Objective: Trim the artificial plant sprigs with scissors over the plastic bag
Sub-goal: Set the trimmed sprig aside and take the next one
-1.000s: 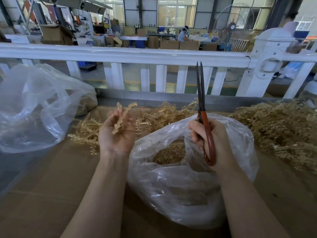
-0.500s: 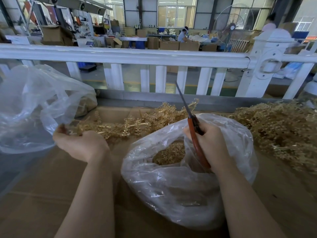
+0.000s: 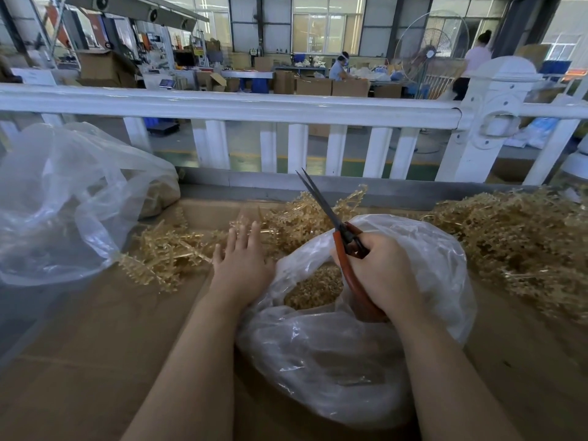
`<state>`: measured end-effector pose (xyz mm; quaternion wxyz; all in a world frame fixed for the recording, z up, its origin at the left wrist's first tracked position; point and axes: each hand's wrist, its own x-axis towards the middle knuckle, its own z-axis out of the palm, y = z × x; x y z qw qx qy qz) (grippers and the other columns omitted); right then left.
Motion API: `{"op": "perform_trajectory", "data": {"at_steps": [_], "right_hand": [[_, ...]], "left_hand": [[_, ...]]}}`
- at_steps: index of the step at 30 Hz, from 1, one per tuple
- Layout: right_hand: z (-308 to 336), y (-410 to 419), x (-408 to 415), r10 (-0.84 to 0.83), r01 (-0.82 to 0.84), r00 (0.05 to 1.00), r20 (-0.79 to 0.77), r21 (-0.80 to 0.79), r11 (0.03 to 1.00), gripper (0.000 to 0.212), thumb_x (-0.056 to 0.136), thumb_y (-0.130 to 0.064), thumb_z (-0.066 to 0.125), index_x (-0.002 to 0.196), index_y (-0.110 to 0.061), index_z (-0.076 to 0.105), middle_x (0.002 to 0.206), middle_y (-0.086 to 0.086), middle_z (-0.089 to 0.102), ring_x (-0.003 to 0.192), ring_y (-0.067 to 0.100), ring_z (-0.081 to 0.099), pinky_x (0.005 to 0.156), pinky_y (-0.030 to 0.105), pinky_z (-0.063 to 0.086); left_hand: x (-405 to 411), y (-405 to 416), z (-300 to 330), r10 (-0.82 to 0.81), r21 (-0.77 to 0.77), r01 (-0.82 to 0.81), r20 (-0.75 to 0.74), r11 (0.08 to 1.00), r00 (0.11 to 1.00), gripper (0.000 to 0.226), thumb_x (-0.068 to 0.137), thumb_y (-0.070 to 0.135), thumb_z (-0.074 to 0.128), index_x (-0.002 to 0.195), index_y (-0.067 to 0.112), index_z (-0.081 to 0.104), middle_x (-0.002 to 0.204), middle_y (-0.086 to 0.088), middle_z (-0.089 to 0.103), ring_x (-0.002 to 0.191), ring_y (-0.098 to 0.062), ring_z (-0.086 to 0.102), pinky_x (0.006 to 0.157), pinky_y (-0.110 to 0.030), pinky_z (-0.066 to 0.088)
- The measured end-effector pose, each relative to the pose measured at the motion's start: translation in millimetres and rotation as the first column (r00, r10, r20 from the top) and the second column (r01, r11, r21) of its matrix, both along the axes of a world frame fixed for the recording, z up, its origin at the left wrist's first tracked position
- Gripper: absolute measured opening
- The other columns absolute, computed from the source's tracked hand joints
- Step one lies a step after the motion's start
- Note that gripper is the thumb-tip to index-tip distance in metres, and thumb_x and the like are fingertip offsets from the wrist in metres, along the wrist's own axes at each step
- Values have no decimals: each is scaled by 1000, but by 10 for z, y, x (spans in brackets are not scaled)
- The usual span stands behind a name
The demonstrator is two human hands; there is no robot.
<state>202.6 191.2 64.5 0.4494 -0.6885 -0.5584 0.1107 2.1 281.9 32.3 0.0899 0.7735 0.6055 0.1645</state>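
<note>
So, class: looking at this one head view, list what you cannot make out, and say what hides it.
- Scissors handle loops: covered by the right hand.
- Plastic bag depth of clippings: hidden by crinkled film.
- Left hand palm: turned away, over the sprigs.
- Second bag: cut off at left edge.

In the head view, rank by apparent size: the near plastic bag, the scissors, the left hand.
1. Near plastic bag, clearly largest.
2. Scissors and left hand: similar; the right hand hides part of the handles, so unranked.
</note>
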Motion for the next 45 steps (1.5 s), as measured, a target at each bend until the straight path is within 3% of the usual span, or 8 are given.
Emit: {"op": "perform_trajectory", "data": {"at_steps": [4,10,17,20,24,28,37,45], "right_hand": [[-12,7,8,3,-3,1000,7,-2,1000,30,89,-48,71,70,-24,69,57,-9,66,59,1,63,52,20,47],[-13,13,0,-8,9,999,40,-31,999,27,88,-48,71,69,-29,66,56,-9,64,56,1,61,51,15,41],[-35,33,9,-1,4,999,46,-56,998,24,90,-46,71,79,-25,70,62,-9,67,61,5,64,57,20,49],[-40,39,23,5,-4,1000,24,-66,998,26,90,-46,71,80,-22,71,65,-5,69,65,10,66,63,27,55],[-41,48,21,1,0,1000,10,-65,998,25,90,-46,71,80,-23,72,64,-5,69,64,8,65,60,24,51],[-38,53,27,0,-3,998,-69,-48,999,26,90,-46,71,77,-23,72,61,-5,69,61,9,66,62,29,56],[-13,37,20,-16,15,993,-119,-13,1000,29,89,-49,69,71,-27,69,64,-21,68,66,-5,64,56,18,47],[22,-2,-7,-22,37,986,-164,86,996,17,92,-41,69,76,-36,64,70,-9,70,72,4,65,67,22,51]], "left_hand": [[23,-9,10,58,26,-56,-62,998,996,71,94,39,39,158,27,10,163,-1,20,149,-23,17,117,-56,7],[70,-135,131,131,215,-111,-85,970,988,39,88,35,52,126,30,60,131,1,55,128,-24,39,113,-55,12],[52,-226,218,158,518,-335,356,787,921,12,90,17,64,96,20,74,90,-2,71,90,-29,56,90,-39,23],[24,-258,324,40,356,-480,769,802,638,7,93,22,67,96,23,73,84,6,73,80,-18,65,91,-39,45],[-18,-305,497,-125,130,-155,991,979,40,4,85,21,76,89,20,73,82,1,76,74,-7,69,65,-21,54],[23,-357,556,-68,94,173,987,980,-148,18,75,21,76,90,13,74,87,-4,77,70,-8,69,56,-17,50],[51,-377,593,-77,83,258,997,963,-31,46,71,22,79,111,1,67,91,-11,77,71,-17,70,69,-34,52],[18,-373,576,-110,95,298,993,950,33,32,74,20,76,102,6,70,84,-7,77,73,-12,72,55,-18,50]]}}
